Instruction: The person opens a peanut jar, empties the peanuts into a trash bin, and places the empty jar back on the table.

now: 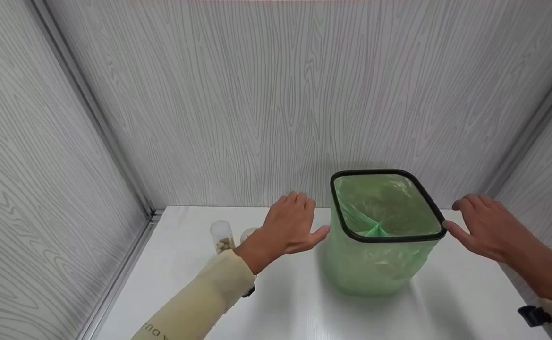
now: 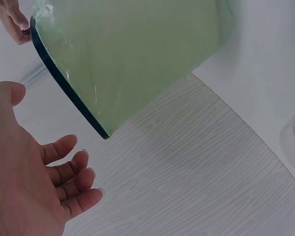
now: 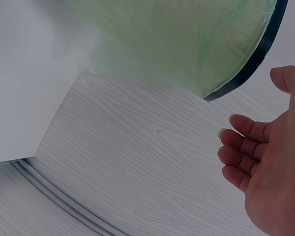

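Observation:
A trash bin [image 1: 375,269] lined with a thin green plastic bag [image 1: 365,198] stands upright on the white table, a black rim ring [image 1: 394,239] around its mouth. My left hand [image 1: 291,226] hovers just left of the bin, fingers loosely bent and holding nothing; the left wrist view shows a gap between it and the ring. On the other side my right hand [image 1: 490,231] is held near the ring's right corner, its thumb close to the rim. In the right wrist view its palm [image 3: 275,177] holds nothing and stands apart from the ring.
Left of the bin, a clear cylindrical container [image 1: 222,236] with pale pieces inside stands on the white table [image 1: 181,250]. Another clear container [image 1: 248,233] is mostly hidden behind my left forearm. Grey wood-grain panels [image 1: 257,104] enclose the back and both sides.

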Motion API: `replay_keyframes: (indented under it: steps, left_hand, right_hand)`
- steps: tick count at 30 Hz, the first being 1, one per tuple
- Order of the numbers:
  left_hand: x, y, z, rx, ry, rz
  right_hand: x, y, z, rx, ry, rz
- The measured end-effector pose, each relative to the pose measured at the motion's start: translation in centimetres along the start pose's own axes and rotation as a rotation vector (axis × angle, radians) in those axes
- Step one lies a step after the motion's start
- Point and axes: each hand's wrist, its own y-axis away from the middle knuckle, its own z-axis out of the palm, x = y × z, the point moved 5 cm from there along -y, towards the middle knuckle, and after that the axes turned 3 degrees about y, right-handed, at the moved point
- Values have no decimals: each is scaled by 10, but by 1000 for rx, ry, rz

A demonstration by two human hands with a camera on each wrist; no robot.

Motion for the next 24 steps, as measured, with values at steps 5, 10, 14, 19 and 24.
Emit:
replay_keyframes:
  steps: [5,10,14,19,24]
  left_hand:
    - [10,-7,3,-24,-17,7]
    - [23,-16,4,-42,-54,-2]
    - [34,-23,5,-63,-87,-13]
    - [42,-31,9,-77,-105,-32]
    - [44,-33,12,-70,-143,-63]
  right_hand:
    - [-3,-8,1,-6,2,-28]
    - [-3,-14,3,2,-8,-45]
    - [-2,-20,7,-13,-6,-56]
    - [1,-29,13,-47,1,-56]
    - [4,-40,17,-100,-23,-50]
